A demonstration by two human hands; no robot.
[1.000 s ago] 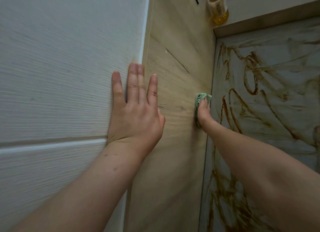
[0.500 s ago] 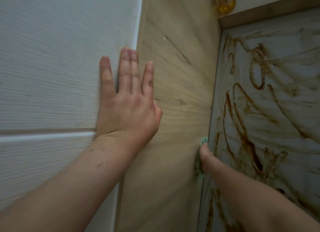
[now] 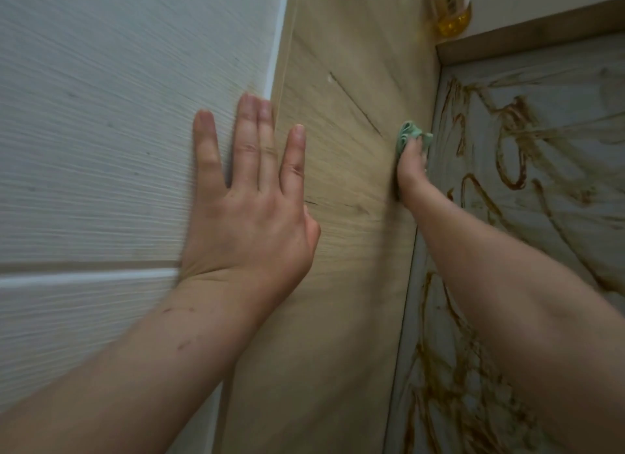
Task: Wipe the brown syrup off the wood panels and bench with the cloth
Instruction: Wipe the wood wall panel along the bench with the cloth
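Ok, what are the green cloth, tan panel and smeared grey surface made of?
The green cloth: seemingly soft fabric; it bunches in folds. The tan panel: matte wood or wood-look laminate, showing grain and knots. The smeared grey surface: pale grained board, likely laminate; syrup streaks sit on top.

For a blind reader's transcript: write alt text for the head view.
The right hand holds a crumpled pale green cloth against a light wood panel, beside a grey panel smeared with brown syrup. The left hand lies flat over a white panel edge.
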